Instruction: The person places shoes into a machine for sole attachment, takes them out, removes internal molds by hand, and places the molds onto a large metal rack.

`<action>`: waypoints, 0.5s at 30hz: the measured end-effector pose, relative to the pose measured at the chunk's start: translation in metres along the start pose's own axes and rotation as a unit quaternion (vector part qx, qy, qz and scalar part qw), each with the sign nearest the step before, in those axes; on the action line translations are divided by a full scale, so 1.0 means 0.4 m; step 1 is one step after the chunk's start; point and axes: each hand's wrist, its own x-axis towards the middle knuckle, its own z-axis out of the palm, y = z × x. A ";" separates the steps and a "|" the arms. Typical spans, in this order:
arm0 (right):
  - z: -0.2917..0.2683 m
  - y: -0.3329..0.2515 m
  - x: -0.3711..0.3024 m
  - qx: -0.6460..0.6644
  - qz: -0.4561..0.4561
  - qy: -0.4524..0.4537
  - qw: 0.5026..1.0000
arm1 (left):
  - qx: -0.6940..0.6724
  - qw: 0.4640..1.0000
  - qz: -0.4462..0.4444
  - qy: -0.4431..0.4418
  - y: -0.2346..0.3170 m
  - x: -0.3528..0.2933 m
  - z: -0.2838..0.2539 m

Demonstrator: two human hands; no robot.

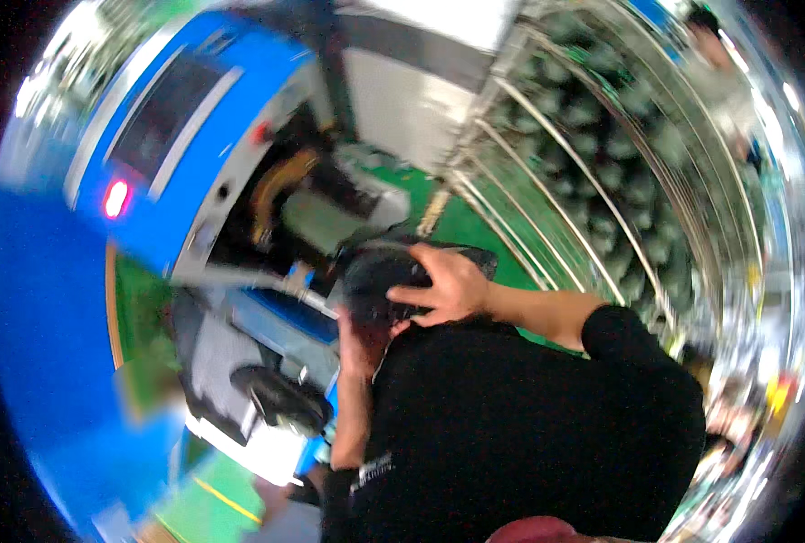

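The dark rounded part [366, 280] is at frame centre, grasped by both hands: the left hand [363, 342] at its lower edge, the right hand [448, 285] spread across its right side. Uneven grip could let it slip and strike the blue machine [235, 118], upper left.

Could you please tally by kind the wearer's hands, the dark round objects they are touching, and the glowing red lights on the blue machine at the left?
Hands: 2, the left hand and the right hand
Dark round object: 1
Glowing red light on the blue machine: 1
Total: 4
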 end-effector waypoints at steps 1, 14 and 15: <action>-0.030 -0.007 -0.013 -0.011 0.013 -0.012 1.000 | -0.014 1.000 -0.018 -0.018 0.002 0.010 0.006; -0.068 0.019 -0.107 0.324 0.431 -0.072 0.839 | 0.070 0.972 -0.221 -0.026 -0.113 -0.001 0.033; 0.003 0.061 -0.115 0.419 0.462 -0.126 0.771 | 0.099 0.969 -0.226 -0.010 -0.147 0.004 0.023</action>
